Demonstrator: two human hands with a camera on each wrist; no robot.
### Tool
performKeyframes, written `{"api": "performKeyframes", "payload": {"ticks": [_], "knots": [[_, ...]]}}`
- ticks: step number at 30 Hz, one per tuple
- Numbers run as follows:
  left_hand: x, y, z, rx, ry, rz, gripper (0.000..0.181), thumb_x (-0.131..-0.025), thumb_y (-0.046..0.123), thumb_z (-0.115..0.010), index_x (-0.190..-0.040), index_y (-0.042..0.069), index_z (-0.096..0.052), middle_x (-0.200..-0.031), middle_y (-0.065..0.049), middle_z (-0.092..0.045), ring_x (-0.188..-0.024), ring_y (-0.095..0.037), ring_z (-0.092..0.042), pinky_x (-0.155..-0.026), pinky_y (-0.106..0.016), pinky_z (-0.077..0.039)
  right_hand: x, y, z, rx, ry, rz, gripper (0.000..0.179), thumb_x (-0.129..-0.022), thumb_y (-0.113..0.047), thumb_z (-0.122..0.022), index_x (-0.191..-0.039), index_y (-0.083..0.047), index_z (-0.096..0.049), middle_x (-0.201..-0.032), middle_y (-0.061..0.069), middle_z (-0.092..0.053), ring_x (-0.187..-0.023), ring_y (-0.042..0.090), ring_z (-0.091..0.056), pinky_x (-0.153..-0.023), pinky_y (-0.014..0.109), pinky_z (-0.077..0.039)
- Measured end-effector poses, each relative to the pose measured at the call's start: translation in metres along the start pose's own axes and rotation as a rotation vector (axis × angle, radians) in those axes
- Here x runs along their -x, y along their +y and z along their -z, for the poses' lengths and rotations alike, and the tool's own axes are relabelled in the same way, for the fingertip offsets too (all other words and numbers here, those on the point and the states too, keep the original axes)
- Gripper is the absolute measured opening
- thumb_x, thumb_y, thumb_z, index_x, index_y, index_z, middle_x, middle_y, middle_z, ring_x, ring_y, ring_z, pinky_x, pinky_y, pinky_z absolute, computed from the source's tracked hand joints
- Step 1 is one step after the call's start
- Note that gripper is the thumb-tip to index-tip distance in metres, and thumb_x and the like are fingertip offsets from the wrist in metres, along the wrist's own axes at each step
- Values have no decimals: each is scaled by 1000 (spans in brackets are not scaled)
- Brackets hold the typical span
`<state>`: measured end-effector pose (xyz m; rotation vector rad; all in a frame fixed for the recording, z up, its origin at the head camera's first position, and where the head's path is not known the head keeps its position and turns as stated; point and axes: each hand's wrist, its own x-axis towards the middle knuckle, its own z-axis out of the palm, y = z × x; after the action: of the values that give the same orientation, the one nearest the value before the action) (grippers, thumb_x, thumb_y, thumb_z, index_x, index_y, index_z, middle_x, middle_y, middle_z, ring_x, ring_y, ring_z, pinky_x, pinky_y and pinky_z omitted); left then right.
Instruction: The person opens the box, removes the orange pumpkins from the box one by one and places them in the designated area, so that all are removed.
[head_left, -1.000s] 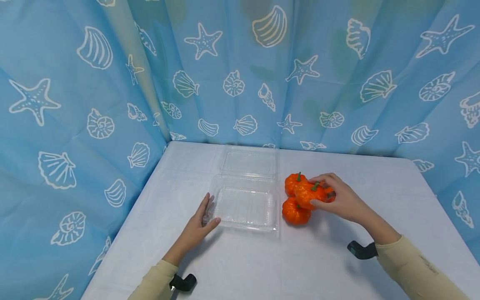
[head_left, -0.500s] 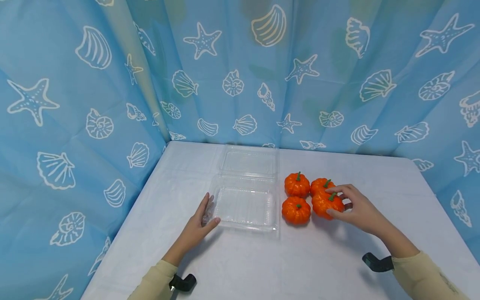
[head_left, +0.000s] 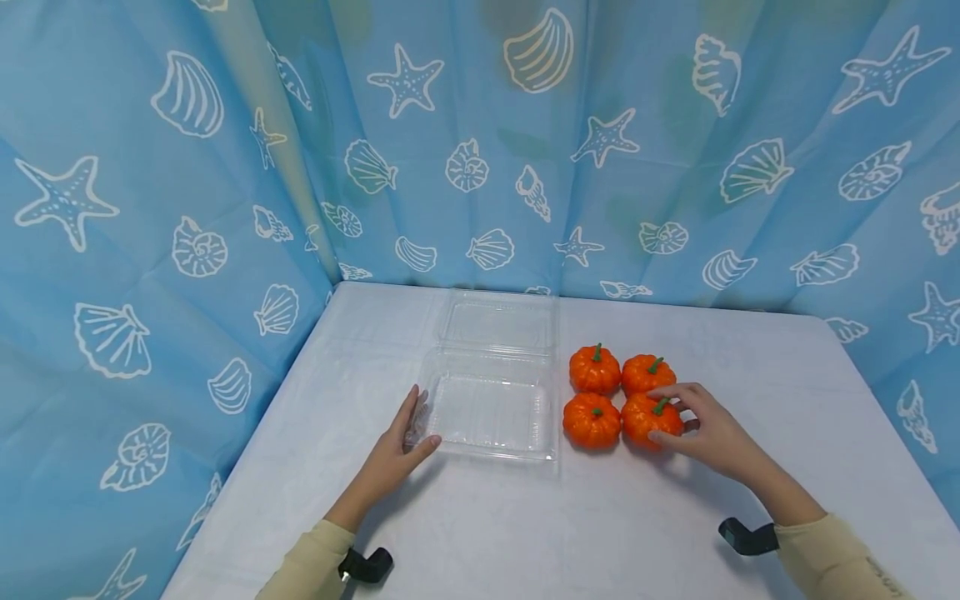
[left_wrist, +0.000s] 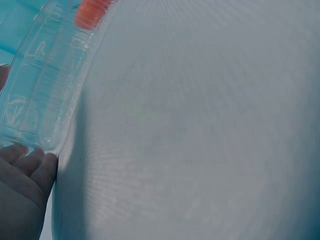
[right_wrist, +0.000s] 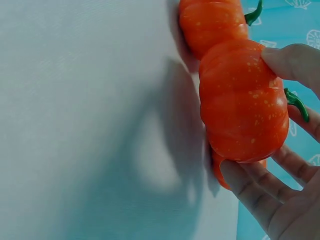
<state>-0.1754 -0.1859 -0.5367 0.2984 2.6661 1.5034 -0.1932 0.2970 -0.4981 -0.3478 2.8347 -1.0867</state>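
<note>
My right hand point(head_left: 708, 429) holds a small orange pumpkin point(head_left: 649, 422) with a green stem, at the near right of a group of several like it. In the right wrist view, thumb and fingers grip the pumpkin point(right_wrist: 245, 102) from opposite sides, and another pumpkin shows partly behind it. Beside it in the head view are a far right pumpkin point(head_left: 647, 375), a far left pumpkin point(head_left: 594, 370) and a near left pumpkin point(head_left: 592, 422). My left hand point(head_left: 393, 450) rests with spread fingers at the left near corner of a clear plastic container point(head_left: 487, 452); the left wrist view shows fingertips touching its wall.
The container's clear lid point(head_left: 497, 323) lies folded back behind its base. A white cloth covers the table point(head_left: 510, 533). A blue curtain point(head_left: 465, 125) with white shells and starfish hangs at the back and left side.
My right hand has carried the pumpkin from above the group to the right and then lower, at the near right spot. My left hand and the container have stayed in place.
</note>
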Motion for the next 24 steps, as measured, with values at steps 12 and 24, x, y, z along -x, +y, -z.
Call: {"api": "performKeyframes", "payload": {"ticks": [12,24], "knots": [[-1,3,-1,6,-12,-2,90,-98,29,-68,-165,17,-9,-167,-7,-25,-153,-34,-23,-120,-59,-24,6,8,-10,17,15,-52,66,-87,-41,-81,-141,-14,-55,-140,22,-46,-121,41,-50,-92,57,-55],[-1,3,4,16,-21,-42,91,-101,26,-65,-165,15,-1,-167,-11,-23,-153,-33,-21,-121,-55,-21,8,4,-2,24,59,-16,68,-93,-41,-74,-145,-7,-48,-141,21,-45,-119,40,-52,-92,56,-56]]}}
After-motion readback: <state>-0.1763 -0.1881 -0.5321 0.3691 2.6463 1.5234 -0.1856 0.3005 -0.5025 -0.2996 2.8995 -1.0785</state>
